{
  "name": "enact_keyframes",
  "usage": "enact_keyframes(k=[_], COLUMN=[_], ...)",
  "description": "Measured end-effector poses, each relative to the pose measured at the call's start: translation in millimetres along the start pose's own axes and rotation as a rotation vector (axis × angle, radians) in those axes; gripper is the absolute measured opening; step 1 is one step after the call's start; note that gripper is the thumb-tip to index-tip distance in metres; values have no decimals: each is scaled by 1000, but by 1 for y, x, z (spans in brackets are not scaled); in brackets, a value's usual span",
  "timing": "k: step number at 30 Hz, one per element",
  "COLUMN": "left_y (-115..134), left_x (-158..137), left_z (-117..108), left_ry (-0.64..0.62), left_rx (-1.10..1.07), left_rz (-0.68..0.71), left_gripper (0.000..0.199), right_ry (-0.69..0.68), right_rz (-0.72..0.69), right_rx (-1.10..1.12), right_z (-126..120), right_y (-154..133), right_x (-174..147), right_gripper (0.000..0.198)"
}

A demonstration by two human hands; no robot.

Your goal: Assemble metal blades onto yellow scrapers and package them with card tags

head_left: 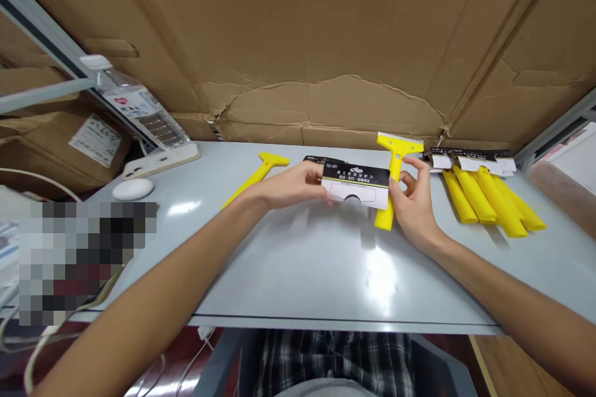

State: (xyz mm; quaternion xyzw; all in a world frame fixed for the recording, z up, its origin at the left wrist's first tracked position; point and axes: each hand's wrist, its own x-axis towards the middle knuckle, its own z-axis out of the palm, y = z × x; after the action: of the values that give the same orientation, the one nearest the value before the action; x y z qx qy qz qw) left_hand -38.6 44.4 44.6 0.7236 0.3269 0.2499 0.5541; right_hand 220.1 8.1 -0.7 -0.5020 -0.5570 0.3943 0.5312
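My left hand (298,185) pinches the left end of a black-and-white printed card (356,185). A yellow scraper (395,164) stands nearly upright in my right hand (415,201), its wide head at the top and its handle pointing down. The card's right edge meets the scraper's handle, partly in front of it. Behind my left hand, more black cards (311,160) lie on the table. Another yellow scraper (263,169) rests to the left of that hand, its handle partly hidden by my forearm.
Several yellow scrapers (503,201) with cards over their heads lie at the right. On the left are a plastic bottle (139,105), a power strip (162,160), a white mouse (133,189) and a blurred-out patch. Cardboard (326,43) walls off the back of the table (298,285).
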Motion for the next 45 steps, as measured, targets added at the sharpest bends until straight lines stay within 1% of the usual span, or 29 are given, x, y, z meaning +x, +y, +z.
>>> enact_keyframes(k=[2,6,9,11,13,15,17,18,20,24,29,33,38,43,45], left_y=[-2,-7,-7,-5,-4,-3,-5,-6,-7,-7,-8,-15,-16,-17,-19], left_x=[-1,0,1,1,0,-1,-2,-1,0,3,8,12,11,10,11], left_z=[6,10,8,4,0,-4,-5,-5,-1,11,31,45,57,64,65], left_ry=[-59,-19,-18,-35,-67,-111,-150,-156,-112,90,242,288,381,415,423], left_rx=[100,207,155,103,122,203,277,295,291,163,23,-50,49,-62,-86], left_rz=[2,27,47,44,32,27,28,28,27,71,104,93,147,143,139], left_gripper=[19,33,41,43,37,24,14,13,15,20,22,31,33,39,40], right_ry=[-5,-57,-85,-56,9,64,82,77,57,31,72,88,5,-4,-50], right_rz=[14,47,47,28,-8,-50,-83,-88,-76,-48,-66,-110,-122,-152,-174], right_rx=[23,48,29,21,18,26,41,47,41,-7,-77,-135,-73,-111,-143], right_z=[0,3,4,2,0,-3,-5,-5,-5,-2,-1,-1,2,1,0], right_y=[1,0,-3,-5,-7,-8,-8,-7,-6,-5,-5,-3,-4,-8,-9], right_x=[0,-2,-2,0,3,6,8,8,8,5,2,-1,-7,-12,-13], right_gripper=[63,67,70,68,64,60,56,56,56,59,59,57,53,49,51])
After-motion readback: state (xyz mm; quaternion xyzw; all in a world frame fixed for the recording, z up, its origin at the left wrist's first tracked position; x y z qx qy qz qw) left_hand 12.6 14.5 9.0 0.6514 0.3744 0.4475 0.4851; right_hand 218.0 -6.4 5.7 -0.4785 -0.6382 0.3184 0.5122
